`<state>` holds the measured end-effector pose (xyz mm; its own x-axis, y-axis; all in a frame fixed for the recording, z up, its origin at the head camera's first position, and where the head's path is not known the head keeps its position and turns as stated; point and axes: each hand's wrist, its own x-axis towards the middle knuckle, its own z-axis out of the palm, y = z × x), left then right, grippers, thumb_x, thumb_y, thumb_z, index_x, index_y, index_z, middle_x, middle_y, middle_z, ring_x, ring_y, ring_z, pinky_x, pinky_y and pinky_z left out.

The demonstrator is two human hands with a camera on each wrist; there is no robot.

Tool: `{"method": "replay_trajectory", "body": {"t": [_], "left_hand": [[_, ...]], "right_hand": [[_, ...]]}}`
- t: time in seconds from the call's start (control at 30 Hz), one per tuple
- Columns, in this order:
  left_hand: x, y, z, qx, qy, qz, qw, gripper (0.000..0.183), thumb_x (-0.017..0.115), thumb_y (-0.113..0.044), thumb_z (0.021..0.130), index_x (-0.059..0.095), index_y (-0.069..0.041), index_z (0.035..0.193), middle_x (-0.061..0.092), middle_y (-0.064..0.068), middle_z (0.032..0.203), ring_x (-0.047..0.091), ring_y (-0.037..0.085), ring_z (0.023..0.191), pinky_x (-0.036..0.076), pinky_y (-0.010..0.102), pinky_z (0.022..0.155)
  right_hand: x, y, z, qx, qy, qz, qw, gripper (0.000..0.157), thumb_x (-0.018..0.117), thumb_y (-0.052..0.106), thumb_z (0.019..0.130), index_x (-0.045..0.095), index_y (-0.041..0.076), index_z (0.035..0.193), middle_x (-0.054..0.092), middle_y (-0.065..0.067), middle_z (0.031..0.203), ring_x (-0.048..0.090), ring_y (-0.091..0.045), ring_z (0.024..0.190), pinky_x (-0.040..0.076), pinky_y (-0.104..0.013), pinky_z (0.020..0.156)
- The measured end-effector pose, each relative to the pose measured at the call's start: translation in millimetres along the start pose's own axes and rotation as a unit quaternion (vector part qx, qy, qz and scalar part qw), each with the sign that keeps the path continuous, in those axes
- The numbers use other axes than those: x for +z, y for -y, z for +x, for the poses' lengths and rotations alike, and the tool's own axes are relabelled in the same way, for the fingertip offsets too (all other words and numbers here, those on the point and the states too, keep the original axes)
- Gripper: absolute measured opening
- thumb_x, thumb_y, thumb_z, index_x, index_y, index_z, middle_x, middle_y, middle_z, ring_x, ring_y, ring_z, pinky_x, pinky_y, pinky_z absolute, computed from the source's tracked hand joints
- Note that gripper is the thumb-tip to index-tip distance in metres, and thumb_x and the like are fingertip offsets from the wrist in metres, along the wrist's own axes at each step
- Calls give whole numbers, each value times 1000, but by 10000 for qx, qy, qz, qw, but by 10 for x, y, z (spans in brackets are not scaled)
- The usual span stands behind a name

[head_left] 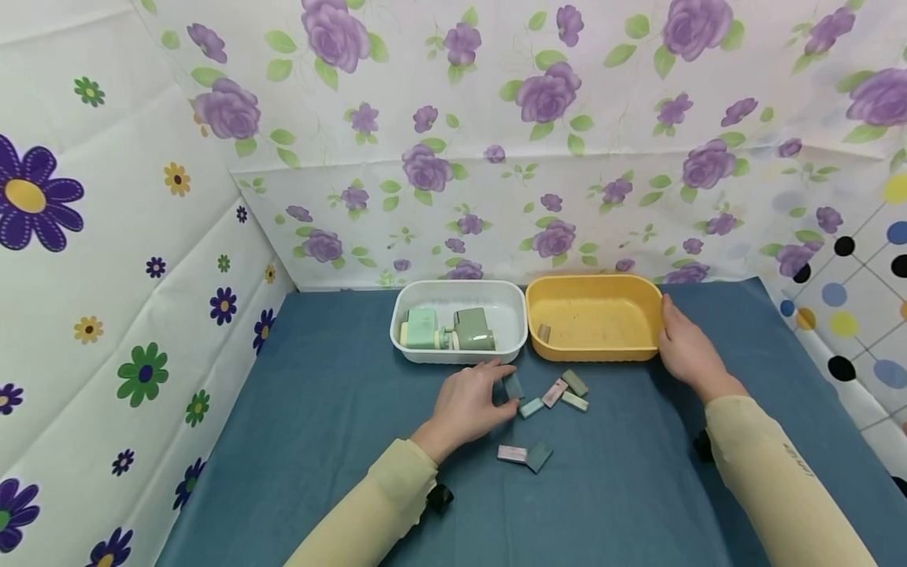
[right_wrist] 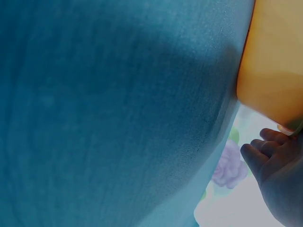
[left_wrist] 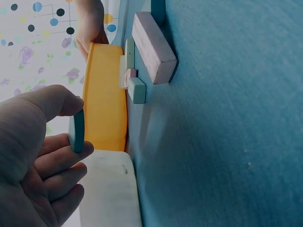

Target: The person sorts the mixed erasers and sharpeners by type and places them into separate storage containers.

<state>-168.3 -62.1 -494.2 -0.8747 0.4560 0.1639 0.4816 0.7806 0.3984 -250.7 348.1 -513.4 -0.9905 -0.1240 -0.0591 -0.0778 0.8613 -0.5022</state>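
Observation:
My left hand [head_left: 466,403] pinches a flat teal block [left_wrist: 77,132] between thumb and fingers, above the cloth just in front of the white basin [head_left: 418,356]. Beside it lies a loose group: a light teal block [head_left: 531,408], a pink block [head_left: 555,392], an olive block [head_left: 575,383] and a pale green block [head_left: 575,402]. Nearer me, another pink block [head_left: 512,454] meets a dark teal block [head_left: 539,456]. My right hand [head_left: 689,350] rests against the right end of the yellow basin [head_left: 595,356], its fingers extended along the outer side.
Inside the white basin lie a mint green container [head_left: 423,327] and a grey-green container [head_left: 472,328]. One small tan block [head_left: 544,332] sits at the left of the yellow basin. Blue cloth [head_left: 319,441] covers the table, and a flowered sheet [head_left: 496,205] hangs behind the basins.

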Motion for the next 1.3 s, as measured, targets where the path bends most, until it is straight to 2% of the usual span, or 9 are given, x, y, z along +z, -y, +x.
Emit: {"method": "replay_trajectory", "body": {"t": [0.37, 0.47, 0.67, 0.83, 0.93, 1.03, 1.1, 1.17, 1.3], "left_hand": [[-3, -3, 21, 46, -41, -20, 10000, 49, 80, -37, 95, 74, -18, 139, 66, 11, 147, 64, 29, 134, 63, 37, 71], [-7, -7, 30, 47, -42, 4, 10000, 49, 80, -36, 95, 74, -18, 139, 66, 10, 146, 66, 30, 132, 60, 34, 65], [-15, -23, 40, 54, -32, 15, 10000, 49, 80, -36, 95, 74, -19, 140, 66, 10, 147, 66, 30, 132, 45, 27, 48], [-27, -44, 33, 115, -95, 19, 9999, 48, 80, -36, 95, 74, -19, 140, 67, 10, 145, 67, 30, 130, 53, 31, 53], [-25, -53, 37, 162, -116, 43, 9998, 48, 81, -36, 94, 75, -19, 138, 68, 11, 144, 72, 28, 120, 51, 30, 52], [-29, -63, 45, 192, -96, 10, 9998, 48, 81, -36, 94, 75, -18, 138, 67, 11, 145, 76, 21, 88, 40, 28, 44], [-30, -71, 52, 218, -101, 10, 9997, 49, 81, -36, 94, 75, -18, 138, 67, 11, 145, 68, 14, 71, 36, 25, 44], [-38, -85, 55, 225, -81, -63, 9997, 49, 81, -36, 94, 74, -18, 139, 66, 11, 147, 55, 11, 55, 33, 26, 42], [-40, -108, 61, 256, -107, -153, 9995, 49, 80, -36, 95, 73, -17, 140, 65, 11, 148, 45, 6, 49, 33, 25, 43]], "right_hand": [[-4, 20, -6, 53, -19, 11, 10000, 65, 21, 19, 114, -8, -2, 168, 1, -31, 174, 11, -54, 158, 15, -70, 125], [-5, 18, -5, 69, 1, 26, 10000, 65, 21, 20, 114, -9, -2, 168, 0, -31, 174, 10, -54, 158, 15, -70, 125], [2, 5, 11, 102, 23, 20, 9999, 65, 21, 21, 115, -9, -1, 168, -2, -30, 174, 10, -53, 158, 14, -70, 125], [6, -6, 6, 158, 48, 59, 9998, 64, 20, 22, 115, -11, 1, 168, -3, -28, 174, 9, -53, 159, 14, -70, 125], [6, -15, -2, 172, 62, 71, 9998, 64, 20, 22, 115, -12, 2, 168, -3, -28, 175, 8, -53, 159, 14, -70, 125], [3, -20, -8, 166, 56, 85, 9998, 64, 20, 22, 115, -12, 2, 168, -3, -28, 175, 9, -53, 159, 14, -70, 125], [3, -24, -6, 161, 57, 89, 9998, 65, 20, 22, 115, -11, 1, 168, -3, -28, 174, 8, -53, 159, 14, -70, 125], [3, -27, -2, 142, 49, 92, 9998, 64, 19, 22, 115, -11, 1, 168, -3, -28, 175, 8, -53, 159, 14, -70, 125], [4, -29, 12, 75, 52, 74, 9999, 64, 18, 23, 115, -11, 1, 168, -4, -27, 175, 8, -52, 159, 14, -70, 126]]}}
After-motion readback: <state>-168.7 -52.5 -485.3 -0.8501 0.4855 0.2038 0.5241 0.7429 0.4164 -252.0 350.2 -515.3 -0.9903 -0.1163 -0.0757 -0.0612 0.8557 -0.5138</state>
